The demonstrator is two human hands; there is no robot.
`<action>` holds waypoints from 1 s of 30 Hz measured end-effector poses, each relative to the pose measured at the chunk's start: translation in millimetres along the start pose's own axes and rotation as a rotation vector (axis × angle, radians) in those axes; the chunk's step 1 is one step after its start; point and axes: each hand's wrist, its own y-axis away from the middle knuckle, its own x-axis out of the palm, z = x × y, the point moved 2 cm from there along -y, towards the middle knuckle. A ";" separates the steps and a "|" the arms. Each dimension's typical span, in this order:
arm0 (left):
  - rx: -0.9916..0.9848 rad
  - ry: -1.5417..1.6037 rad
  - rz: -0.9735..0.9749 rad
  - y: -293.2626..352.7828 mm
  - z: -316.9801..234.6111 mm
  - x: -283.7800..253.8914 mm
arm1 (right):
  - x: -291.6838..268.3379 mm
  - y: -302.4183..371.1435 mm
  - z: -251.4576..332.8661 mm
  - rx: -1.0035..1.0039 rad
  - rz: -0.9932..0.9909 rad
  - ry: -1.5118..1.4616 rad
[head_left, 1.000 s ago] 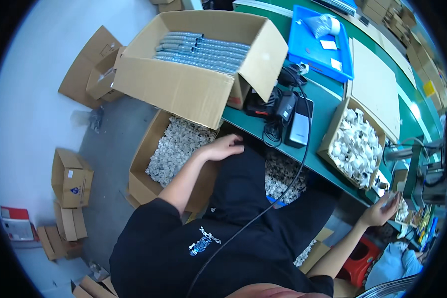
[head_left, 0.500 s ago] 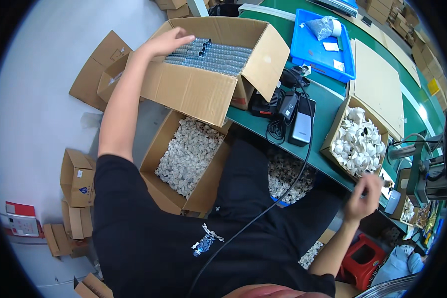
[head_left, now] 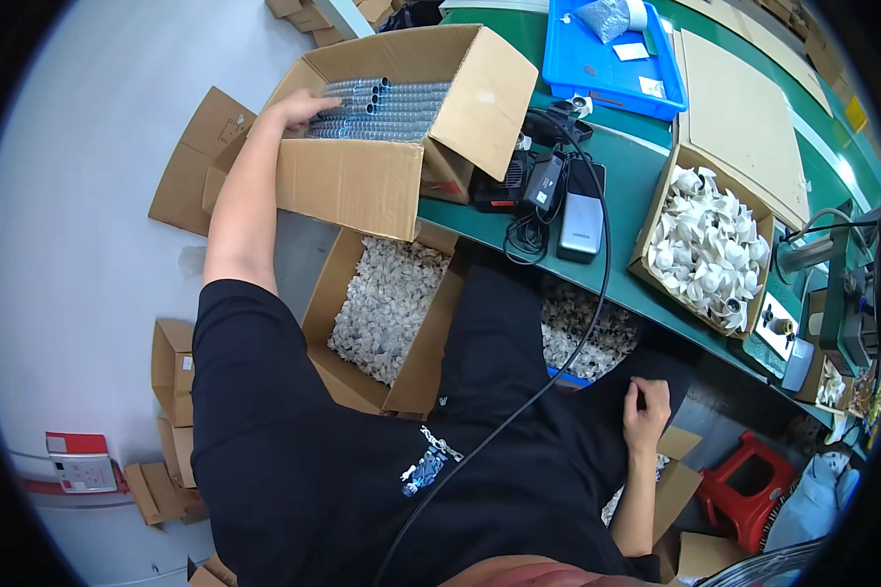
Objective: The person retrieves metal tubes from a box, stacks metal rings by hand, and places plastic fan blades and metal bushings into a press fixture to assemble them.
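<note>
My left hand [head_left: 306,106] reaches over the side of a large open cardboard box [head_left: 347,181] at the upper left. Its fingers are stretched out over stacked rows of grey ribbed tubes [head_left: 401,106], touching their near-left part; no tube is lifted. Several tubes on top end short, showing dark round openings. Over my right thigh, my right hand [head_left: 646,411] is curled closed, with nothing visible in it. Beyond it, on the green bench, stands a shallow carton [head_left: 640,262] of white bladed fan-like parts [head_left: 710,240].
A charger [head_left: 499,186], cables and a silver-grey power bank [head_left: 581,220] lie on the bench beside a blue tray [head_left: 607,93]. A black cable [head_left: 519,421] crosses my body. Between my legs and the bench are a carton [head_left: 328,284] of small whitish pieces and a red stool [head_left: 749,489] farther right.
My left hand has lowered from above the box onto the tubes. My right hand has moved away from the carton of white parts, down over my thigh. The whole view has shifted slightly.
</note>
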 end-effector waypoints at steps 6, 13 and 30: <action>0.212 0.030 0.097 34.0 -18.1 11.7 | 0.9 -22.4 -55.2 0.139 0.090 0.085; 0.406 -0.071 -0.038 51.0 -39.8 11.6 | 11.9 -31.7 -68.9 0.201 0.111 0.180; 0.449 -0.250 0.000 44.5 -14.8 9.2 | 33.6 -52.4 -83.5 0.317 0.263 0.342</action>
